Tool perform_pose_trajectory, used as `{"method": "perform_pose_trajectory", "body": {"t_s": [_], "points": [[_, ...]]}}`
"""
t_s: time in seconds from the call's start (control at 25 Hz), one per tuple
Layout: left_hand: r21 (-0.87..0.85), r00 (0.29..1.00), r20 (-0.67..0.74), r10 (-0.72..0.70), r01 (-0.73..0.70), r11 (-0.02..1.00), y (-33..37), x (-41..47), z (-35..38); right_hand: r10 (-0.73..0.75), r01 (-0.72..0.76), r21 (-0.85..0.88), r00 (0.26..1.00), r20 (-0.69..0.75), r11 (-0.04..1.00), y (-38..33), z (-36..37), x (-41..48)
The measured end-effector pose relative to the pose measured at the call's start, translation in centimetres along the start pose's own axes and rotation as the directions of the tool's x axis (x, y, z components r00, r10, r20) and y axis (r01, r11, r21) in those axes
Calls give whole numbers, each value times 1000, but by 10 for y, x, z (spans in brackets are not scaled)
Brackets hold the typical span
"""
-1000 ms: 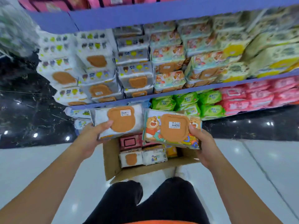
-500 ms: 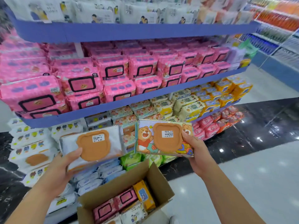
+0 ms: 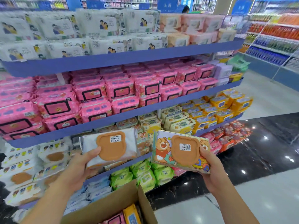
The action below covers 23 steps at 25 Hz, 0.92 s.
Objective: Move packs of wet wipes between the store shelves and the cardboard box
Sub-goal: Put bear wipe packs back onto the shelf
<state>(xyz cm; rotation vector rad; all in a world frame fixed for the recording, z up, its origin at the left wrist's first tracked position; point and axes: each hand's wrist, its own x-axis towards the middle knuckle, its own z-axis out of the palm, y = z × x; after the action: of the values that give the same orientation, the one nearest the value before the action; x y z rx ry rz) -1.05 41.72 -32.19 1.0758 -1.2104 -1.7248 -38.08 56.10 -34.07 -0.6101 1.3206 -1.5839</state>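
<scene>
Directly above the open brown cardboard box [image 3: 113, 206], I held two packs of wet wipes, one in each hand, their faces turned toward the camera. The left hand [image 3: 80, 165] gripped a white soft plastic pack with an orange-brown bear-shaped flip lid [image 3: 111, 146], thumb on the lid's edge; this pack hung up and left of the box. The right hand [image 3: 213, 172] gripped a colourful pack printed with cartoon bears and fitted with the same brown lid [image 3: 181, 151], thumb across its right end; it hung up and right of the box. Each lid bore a small white price sticker.

Inside the box, at the bottom of the view, lay a yellow pack [image 3: 131, 215] and a pink pack [image 3: 116, 219]. Beyond the box rose blue-edged store shelves [image 3: 113, 60] crowded with packs. White shelf packs with matching brown lids [image 3: 53, 156] sat up and far left of the box, and bear-printed shelf packs [image 3: 144, 139] sat straight above it, between my two held packs.

I judged the step to be carrying both packs from the box to the shelves. To do it well, I would take each pack to its matching stack and slide it in flat, facing like its neighbours. I would let go only once it sat level, since soft packs sag and want support beneath.
</scene>
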Motion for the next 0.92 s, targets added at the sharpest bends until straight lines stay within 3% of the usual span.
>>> {"method": "perform_pose_trajectory", "body": {"t_s": [0.2,0.36,0.56,0.76,0.92], "points": [[-5,994,-61,-91,91,996,-29,-4,83,44,-44,-31,999,10,999,-24,-84,8],[2,993,-27,-116,116,993,-45,-8,114,51,-50,-52,998,28,997,-39,-118,14],[-71,988,-47,-147,144,987,-58,-4,110,-6,26,-175,994,109,984,-50,-122,32],[-131,984,-133,-122,105,986,-60,-8,92,91,0,-352,966,243,936,-59,-105,62],[-196,972,-203,-121,81,977,-50,-6,76,151,-56,-337,953,262,940,-47,-80,104]]}}
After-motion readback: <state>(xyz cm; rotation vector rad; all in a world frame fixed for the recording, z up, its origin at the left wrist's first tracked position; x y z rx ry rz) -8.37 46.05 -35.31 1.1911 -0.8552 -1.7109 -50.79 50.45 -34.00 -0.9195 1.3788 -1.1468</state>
